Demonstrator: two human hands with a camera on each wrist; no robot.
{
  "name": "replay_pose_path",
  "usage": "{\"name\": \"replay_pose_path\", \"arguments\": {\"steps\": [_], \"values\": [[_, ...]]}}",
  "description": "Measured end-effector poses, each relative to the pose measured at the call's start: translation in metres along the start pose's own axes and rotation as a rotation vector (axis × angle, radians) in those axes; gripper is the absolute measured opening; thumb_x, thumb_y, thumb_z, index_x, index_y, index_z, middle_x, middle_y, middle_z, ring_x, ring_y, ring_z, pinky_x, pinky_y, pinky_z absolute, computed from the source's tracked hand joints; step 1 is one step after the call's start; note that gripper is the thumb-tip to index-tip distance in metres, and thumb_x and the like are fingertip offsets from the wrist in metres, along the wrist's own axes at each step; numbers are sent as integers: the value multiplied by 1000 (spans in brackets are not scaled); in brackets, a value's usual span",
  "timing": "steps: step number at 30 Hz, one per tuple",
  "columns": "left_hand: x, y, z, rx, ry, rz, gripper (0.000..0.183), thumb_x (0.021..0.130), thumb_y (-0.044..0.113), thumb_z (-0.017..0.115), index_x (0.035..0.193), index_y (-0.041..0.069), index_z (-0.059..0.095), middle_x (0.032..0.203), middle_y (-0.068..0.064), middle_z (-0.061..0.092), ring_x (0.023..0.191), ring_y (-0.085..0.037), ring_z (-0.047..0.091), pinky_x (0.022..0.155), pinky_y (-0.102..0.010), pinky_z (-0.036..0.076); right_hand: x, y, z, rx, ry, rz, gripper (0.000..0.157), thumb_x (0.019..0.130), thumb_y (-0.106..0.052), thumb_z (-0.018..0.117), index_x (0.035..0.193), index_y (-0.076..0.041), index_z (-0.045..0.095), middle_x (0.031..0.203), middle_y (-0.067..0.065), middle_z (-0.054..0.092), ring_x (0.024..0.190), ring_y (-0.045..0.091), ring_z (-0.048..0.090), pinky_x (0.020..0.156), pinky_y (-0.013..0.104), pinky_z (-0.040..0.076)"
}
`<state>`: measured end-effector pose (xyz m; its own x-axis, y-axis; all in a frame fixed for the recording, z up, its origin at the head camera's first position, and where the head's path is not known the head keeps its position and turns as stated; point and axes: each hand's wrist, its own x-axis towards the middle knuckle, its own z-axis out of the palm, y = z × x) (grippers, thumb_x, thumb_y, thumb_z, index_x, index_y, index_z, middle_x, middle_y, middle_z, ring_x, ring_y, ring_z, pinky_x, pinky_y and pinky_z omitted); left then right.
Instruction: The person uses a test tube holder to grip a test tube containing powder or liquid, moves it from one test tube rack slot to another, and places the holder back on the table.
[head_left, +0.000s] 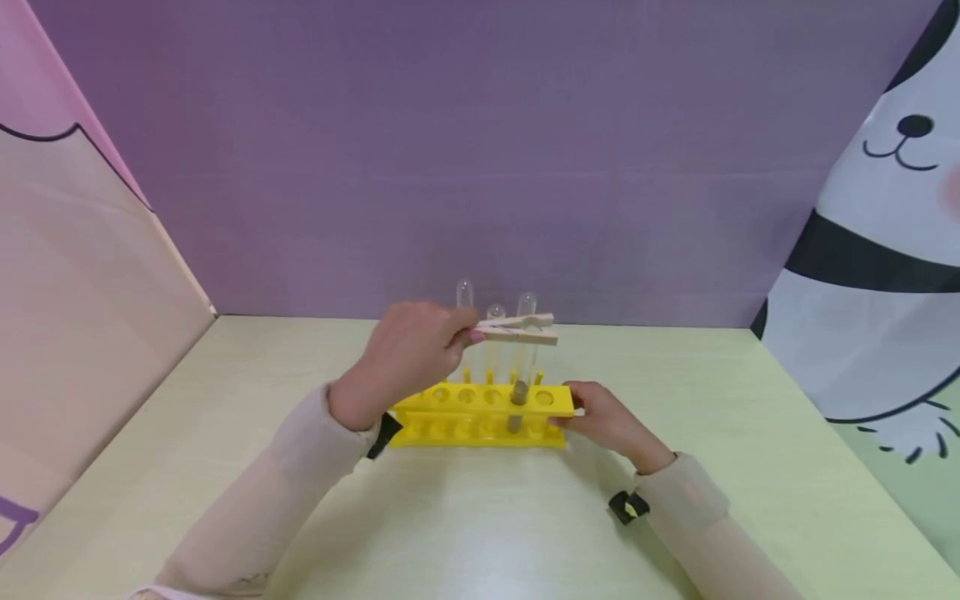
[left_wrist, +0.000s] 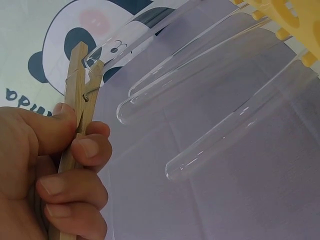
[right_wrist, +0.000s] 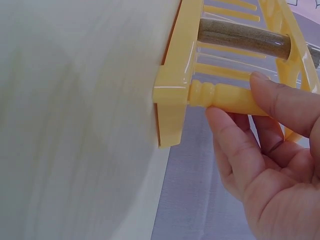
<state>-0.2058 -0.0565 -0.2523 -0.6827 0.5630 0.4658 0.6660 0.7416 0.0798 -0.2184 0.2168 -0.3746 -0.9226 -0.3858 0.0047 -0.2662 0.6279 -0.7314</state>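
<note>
My left hand (head_left: 420, 354) grips a wooden test tube clamp (head_left: 517, 329) above the yellow rack. In the left wrist view, the clamp's prongs (left_wrist: 77, 60) lie at the top of a clear test tube (left_wrist: 95, 60); whether they touch it cannot be told. In the head view this seems to be the tube (head_left: 527, 350) standing in a rack hole, with grey-brown grainy stuff (right_wrist: 245, 38) low inside. My right hand (head_left: 603, 417) holds the right end of the test tube rack (head_left: 480, 400), thumb and fingers pinching its yellow end post (right_wrist: 232, 97).
Other clear test tubes (left_wrist: 210, 140) stand along the rack's back side, by its short pegs. The pale tabletop (head_left: 465, 525) carries the rack near a purple back panel (head_left: 480, 167). Printed panels (head_left: 862, 333) stand at both sides.
</note>
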Motion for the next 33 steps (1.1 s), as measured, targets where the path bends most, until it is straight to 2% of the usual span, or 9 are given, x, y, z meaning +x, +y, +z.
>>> {"name": "replay_pose_path", "arguments": {"steps": [12, 26, 33], "values": [[0, 1, 0, 23, -20, -11, 19, 93, 25, 61, 77, 15, 61, 48, 4, 36, 42, -12, 29, 44, -23, 23, 1, 1, 1, 5, -6, 22, 24, 85, -9, 69, 109, -5, 62, 102, 3, 65, 89, 17, 59, 82, 40, 48], [-2, -1, 11, -3, -21, -11, 25, 93, 24, 60, 70, 15, 54, 48, 4, 30, 42, -11, 24, 44, -23, 20, 0, 1, 0, 12, -8, 18, 23, 86, -9, 68, 108, -4, 62, 102, 4, 65, 90, 18, 59, 83, 41, 48], [-3, -1, 14, 3, -29, -10, 20, 93, 25, 61, 75, 14, 59, 48, 4, 32, 42, -11, 26, 44, -22, 20, 0, 1, 1, -4, 3, 8, 21, 85, -8, 69, 105, -5, 63, 99, 4, 65, 87, 17, 58, 82, 39, 48]]}}
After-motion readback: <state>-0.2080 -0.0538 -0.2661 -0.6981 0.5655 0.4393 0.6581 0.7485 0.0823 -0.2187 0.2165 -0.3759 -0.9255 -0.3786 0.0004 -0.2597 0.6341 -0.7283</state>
